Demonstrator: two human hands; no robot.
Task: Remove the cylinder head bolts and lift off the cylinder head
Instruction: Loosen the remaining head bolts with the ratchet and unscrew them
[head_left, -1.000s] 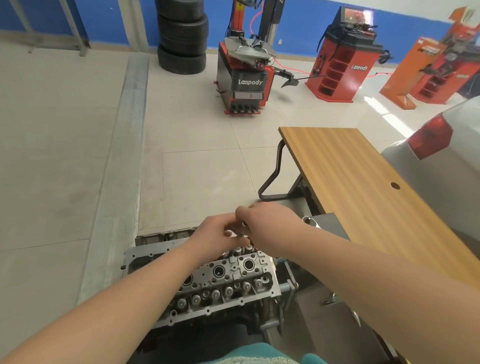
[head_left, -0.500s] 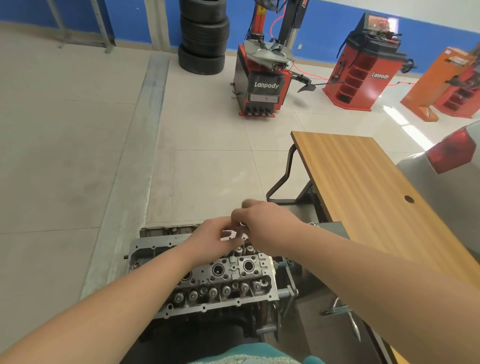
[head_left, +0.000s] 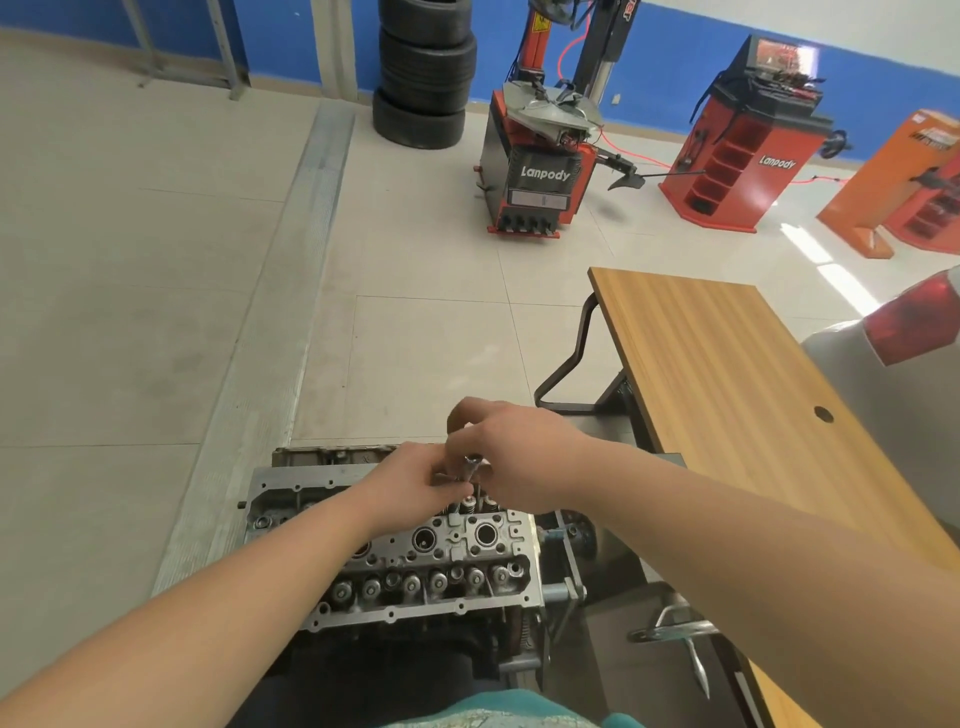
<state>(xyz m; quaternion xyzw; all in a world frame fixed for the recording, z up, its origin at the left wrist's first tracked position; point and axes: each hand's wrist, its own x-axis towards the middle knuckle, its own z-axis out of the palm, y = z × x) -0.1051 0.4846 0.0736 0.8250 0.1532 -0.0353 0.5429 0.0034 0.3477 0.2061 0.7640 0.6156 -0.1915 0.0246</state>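
Over ribbed grey metal cylinder head (head_left: 415, 561), hands pinch bolt (head_left: 470, 467).

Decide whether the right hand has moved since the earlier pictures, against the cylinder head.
No. The right hand stays with the left hand on a small metal tool above the far edge of the cylinder head; only the camera shifted.

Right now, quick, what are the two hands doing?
Left hand: fingers curled, pinching a small metal bolt above the cylinder head.
Right hand: fingers curled, pinching the same bolt from the other side.
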